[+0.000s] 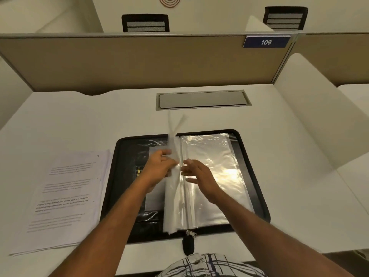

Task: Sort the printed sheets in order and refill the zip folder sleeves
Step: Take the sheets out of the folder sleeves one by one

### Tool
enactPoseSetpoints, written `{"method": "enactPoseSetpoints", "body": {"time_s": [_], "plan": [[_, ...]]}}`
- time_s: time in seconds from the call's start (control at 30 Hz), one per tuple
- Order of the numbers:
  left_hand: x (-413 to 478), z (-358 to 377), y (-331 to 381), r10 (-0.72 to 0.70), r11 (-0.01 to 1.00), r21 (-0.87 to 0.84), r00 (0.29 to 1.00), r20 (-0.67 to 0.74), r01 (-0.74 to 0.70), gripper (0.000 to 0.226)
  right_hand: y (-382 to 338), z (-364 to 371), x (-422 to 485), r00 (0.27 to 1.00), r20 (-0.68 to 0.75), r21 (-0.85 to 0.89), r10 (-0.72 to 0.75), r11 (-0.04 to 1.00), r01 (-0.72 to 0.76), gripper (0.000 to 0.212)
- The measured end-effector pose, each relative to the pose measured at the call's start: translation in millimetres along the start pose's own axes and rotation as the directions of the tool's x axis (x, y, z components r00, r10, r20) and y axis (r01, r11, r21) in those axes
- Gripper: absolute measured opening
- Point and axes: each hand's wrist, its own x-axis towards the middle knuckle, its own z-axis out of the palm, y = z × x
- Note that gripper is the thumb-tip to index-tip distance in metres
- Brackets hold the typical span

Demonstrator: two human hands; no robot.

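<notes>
Head view: the zip folder (248,176) lies open and flat on the desk (279,156), directly in front of the person. The printed sheets (69,196) sit in a stack on the desk just left of the folder, touched by neither hand. The left hand (159,164) grips a bundle of clear sleeves (173,196) standing raised at the spine; its fingertips are blurred. The right hand (199,174) is spread with loose fingers, beside the bundle and above the flat sleeve (215,156); contact cannot be confirmed.

Handling, as judged: the sleeves are thin, limp, glossy film, likely slippery and prone to clinging together. Separate one at its free outer edge, not at the bound spine. The sheets are light and flexible; lift each by a corner and support it flat to avoid creasing.
</notes>
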Motion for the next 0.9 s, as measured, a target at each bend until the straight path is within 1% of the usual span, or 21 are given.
{"method": "enactPoseSetpoints", "body": {"time_s": [0.07,0.27,0.37,0.43,0.53,0.6,0.7,0.77,0.8,0.83,0.9], "plan": [[2.7,18.0,9.4,0.024,1.000,-0.013,1.000,-0.004,-0.024,0.038,-7.6,-1.9,-5.6,0.999,0.032,0.080,0.022,0.997,-0.024,0.060],[14.4,66.2,39.8,0.058,0.993,-0.099,0.998,0.014,-0.056,0.035,-21.5,-26.8,-15.5,0.998,0.062,0.166,-0.024,0.986,0.013,0.065],[18.8,88.2,45.7,0.063,0.990,-0.131,0.997,0.033,-0.058,0.034,-27.8,-45.6,-20.5,0.998,0.051,0.139,-0.041,0.990,0.033,0.063],[19.2,102.0,47.4,0.062,0.991,-0.125,0.996,0.064,-0.053,0.033,-29.3,-59.8,-22.0,0.999,0.041,0.154,-0.033,0.988,0.026,0.065],[19.3,119.6,45.7,0.053,0.995,-0.094,0.991,0.121,-0.041,0.031,-27.7,-79.5,-21.3,0.998,0.024,0.187,-0.056,0.981,0.050,0.053],[17.0,128.5,42.5,0.055,0.995,-0.095,0.985,0.164,-0.039,0.028,-24.7,-90.7,-17.0,1.000,0.001,0.243,-0.013,0.970,0.012,0.053],[9.1,134.4,32.7,0.057,0.995,-0.093,0.978,0.199,-0.039,0.021,-20.5,-103.9,-7.1,0.998,0.009,0.293,0.067,0.954,-0.066,0.055],[2.7,135.0,21.1,0.081,0.996,-0.043,0.973,0.214,-0.073,0.019,-20.6,-111.4,0.6,0.995,0.012,0.314,0.103,0.944,-0.102,0.048],[0.0,134.2,13.6,0.117,0.993,0.009,0.969,0.219,-0.122,0.020,-21.3,-114.4,5.2,0.993,0.012,0.313,0.120,0.942,-0.118,0.044],[-3.0,132.6,5.8,0.173,0.978,0.079,0.961,0.214,-0.194,0.022,-22.3,-117.3,10.6,0.990,0.010,0.300,0.140,0.944,-0.137,0.043],[-7.4,125.6,-11.2,0.313,0.904,0.255,0.937,0.152,-0.343,0.026,-22.7,-122.1,23.5,0.982,-0.008,0.254,0.187,0.950,-0.179,0.050]]}}
